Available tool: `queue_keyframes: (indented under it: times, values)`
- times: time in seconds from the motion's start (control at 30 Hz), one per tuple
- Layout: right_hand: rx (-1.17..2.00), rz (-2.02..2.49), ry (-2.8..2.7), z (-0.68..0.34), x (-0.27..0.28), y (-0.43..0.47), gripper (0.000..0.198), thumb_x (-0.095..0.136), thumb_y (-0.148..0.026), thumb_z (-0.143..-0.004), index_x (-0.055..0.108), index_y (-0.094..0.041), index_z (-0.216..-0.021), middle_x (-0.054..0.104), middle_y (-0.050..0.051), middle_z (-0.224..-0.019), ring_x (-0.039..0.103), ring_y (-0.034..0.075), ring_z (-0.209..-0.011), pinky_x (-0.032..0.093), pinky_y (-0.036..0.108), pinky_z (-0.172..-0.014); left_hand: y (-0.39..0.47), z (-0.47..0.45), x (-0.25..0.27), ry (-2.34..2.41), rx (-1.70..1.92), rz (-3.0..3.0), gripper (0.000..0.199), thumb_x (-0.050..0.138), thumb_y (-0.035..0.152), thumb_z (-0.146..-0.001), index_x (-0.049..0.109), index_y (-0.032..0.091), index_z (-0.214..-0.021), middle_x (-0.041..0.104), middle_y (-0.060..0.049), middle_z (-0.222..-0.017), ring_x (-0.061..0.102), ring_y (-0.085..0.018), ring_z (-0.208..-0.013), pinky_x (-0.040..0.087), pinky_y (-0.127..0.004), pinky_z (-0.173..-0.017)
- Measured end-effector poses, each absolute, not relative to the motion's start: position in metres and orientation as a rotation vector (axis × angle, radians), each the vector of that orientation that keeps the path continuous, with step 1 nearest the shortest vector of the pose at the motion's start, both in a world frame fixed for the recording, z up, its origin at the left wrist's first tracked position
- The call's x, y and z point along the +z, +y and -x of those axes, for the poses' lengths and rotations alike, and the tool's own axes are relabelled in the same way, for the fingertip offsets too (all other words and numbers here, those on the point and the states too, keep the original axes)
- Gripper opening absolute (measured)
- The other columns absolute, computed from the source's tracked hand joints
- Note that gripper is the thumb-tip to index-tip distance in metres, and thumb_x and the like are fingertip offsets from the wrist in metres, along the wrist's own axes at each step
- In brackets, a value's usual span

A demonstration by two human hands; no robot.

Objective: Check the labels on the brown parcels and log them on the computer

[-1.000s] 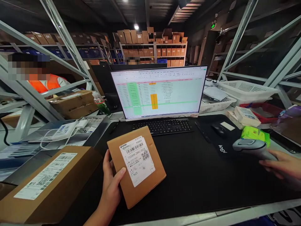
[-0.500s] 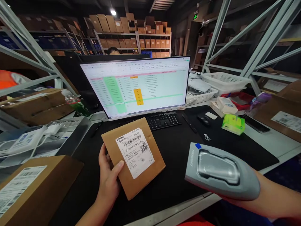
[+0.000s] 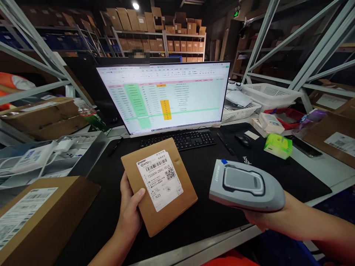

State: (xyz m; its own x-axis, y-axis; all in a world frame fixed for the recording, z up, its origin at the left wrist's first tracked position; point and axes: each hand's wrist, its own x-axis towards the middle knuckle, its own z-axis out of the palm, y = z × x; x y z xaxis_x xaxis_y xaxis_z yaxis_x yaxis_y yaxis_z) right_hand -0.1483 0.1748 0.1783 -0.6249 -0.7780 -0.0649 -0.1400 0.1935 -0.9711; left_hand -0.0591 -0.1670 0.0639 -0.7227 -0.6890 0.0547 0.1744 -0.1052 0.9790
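Note:
My left hand (image 3: 129,207) grips the left edge of a small brown cardboard box (image 3: 181,192), thumb on its front and the other fingers behind. A white shipping label (image 3: 160,180) with a barcode and a QR code faces me on the box, which is tilted above the black desk mat. In my right hand (image 3: 263,218) is a grey barcode scanner (image 3: 246,184), its head angled left toward the box but apart from it. The scanner's body hides most of those fingers and its handle.
Behind the box stand a black keyboard (image 3: 194,139) and a monitor (image 3: 194,99) showing a spreadsheet. A mouse (image 3: 243,140), a green tissue pack (image 3: 278,145) and white baskets (image 3: 271,94) are to the right. Another labelled carton (image 3: 63,199) fills the near left. A person's head shows behind the monitor.
The scanner in my right hand has moved left and slightly up, closer to the box. My left hand and the box have stayed nearly still. The view has shifted slightly.

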Motion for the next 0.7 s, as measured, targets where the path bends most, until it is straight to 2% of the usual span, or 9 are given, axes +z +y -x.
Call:
queue_keyframes:
  times: [0.1, 0.2, 0.37, 0.5, 0.6, 0.7]
  values:
    - [-1.434, 0.818, 1.848, 0.148, 0.178, 0.173, 0.052, 0.075, -0.041, -0.085, 0.066, -0.020, -0.132, 0.060, -0.001, -0.064, 0.054, 0.014, -0.057, 0.051, 0.024, -0.054, -0.168, 0.061, 0.063, -1.584, -1.886, -0.564, 0.083, 0.077, 0.050, -0.074, 0.043, 0.040, -0.149, 0.054, -0.002, -0.144, 0.049, -0.033, -0.133, 0.043, -0.045, -0.110]
    - [-1.428, 0.737, 1.826, 0.147, 0.175, 0.166, 0.060, 0.077, -0.042, -0.083, 0.062, -0.017, -0.136, 0.056, -0.002, -0.063, 0.048, 0.011, -0.054, 0.047, 0.022, -0.050, -0.167, 0.062, 0.065, -1.624, -1.857, -0.563, 0.084, 0.077, 0.051, -0.075, 0.041, 0.041, -0.150, 0.056, -0.002, -0.140, 0.051, -0.032, -0.130, 0.047, -0.042, -0.102]
    - [-1.423, 0.671, 1.782, 0.148, 0.163, 0.147, 0.049, 0.076, -0.050, -0.083, 0.068, -0.015, -0.117, 0.056, -0.001, -0.069, 0.048, 0.009, -0.054, 0.044, 0.019, -0.048, -0.164, 0.065, 0.068, -1.709, -1.767, -0.522, 0.089, 0.076, 0.052, -0.076, 0.035, 0.040, -0.154, 0.057, -0.003, -0.134, 0.053, -0.031, -0.124, 0.049, -0.042, -0.098]
    - [-1.407, 0.686, 1.742, 0.148, 0.154, 0.145, 0.049, 0.076, -0.052, -0.082, 0.067, -0.017, -0.116, 0.058, 0.000, -0.075, 0.048, 0.009, -0.057, 0.043, 0.019, -0.049, -0.166, 0.063, 0.067, -1.737, -1.737, -0.498, 0.091, 0.076, 0.053, -0.075, 0.033, 0.039, -0.155, 0.055, -0.004, -0.141, 0.052, -0.033, -0.129, 0.049, -0.043, -0.099]
    - [-1.358, 0.570, 1.833, 0.150, 0.142, 0.154, 0.053, 0.076, -0.057, -0.080, 0.065, -0.019, -0.115, 0.056, -0.001, -0.071, 0.048, 0.011, -0.056, 0.043, 0.022, -0.049, -0.171, 0.056, 0.074, -1.708, -1.795, -0.530, 0.088, 0.076, 0.052, -0.074, 0.038, 0.035, -0.153, 0.056, -0.006, -0.142, 0.054, -0.034, -0.129, 0.051, -0.044, -0.101]
    - [-1.265, 0.576, 1.917, 0.153, 0.128, 0.161, 0.045, 0.068, -0.067, -0.081, 0.068, -0.027, -0.101, 0.051, -0.002, -0.063, 0.045, 0.014, -0.050, 0.038, 0.025, -0.042, -0.181, 0.044, 0.096, -1.623, -1.993, -0.658, 0.082, 0.076, 0.050, -0.072, 0.049, 0.026, -0.146, 0.065, -0.012, -0.131, 0.063, -0.038, -0.117, 0.056, -0.049, -0.094]
